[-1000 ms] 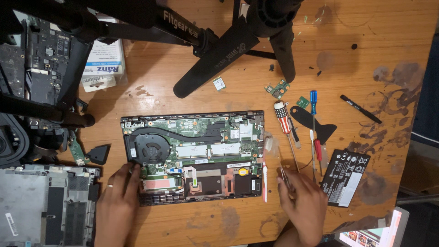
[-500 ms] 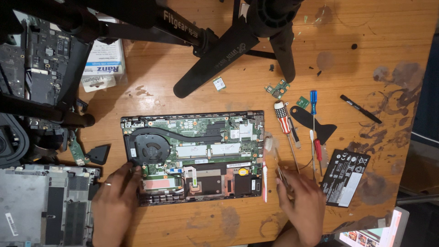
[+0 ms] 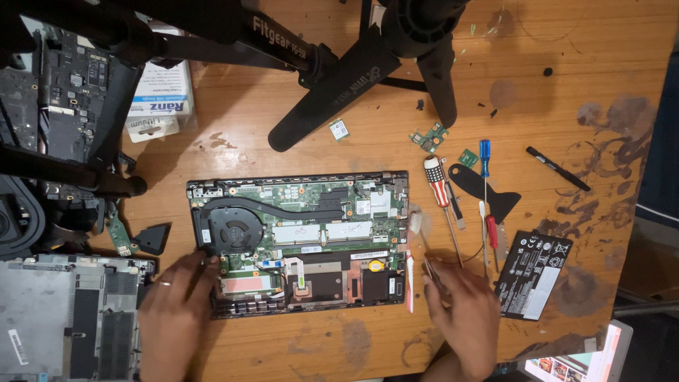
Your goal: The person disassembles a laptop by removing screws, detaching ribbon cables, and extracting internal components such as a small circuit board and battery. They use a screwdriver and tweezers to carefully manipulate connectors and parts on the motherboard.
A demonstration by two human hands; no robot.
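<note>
The worn wooden table (image 3: 283, 141) is carrying an opened black laptop base with its green circuit board exposed (image 3: 300, 240), lying in the middle. My left hand (image 3: 173, 315) is resting unclenched on the laptop's near left corner, fingers spread by the round fan, gripping nothing. My right hand (image 3: 463, 311), just right of the laptop, is pinching a thin metal tool (image 3: 431, 272). A white toothbrush (image 3: 410, 262) is lying between them.
</note>
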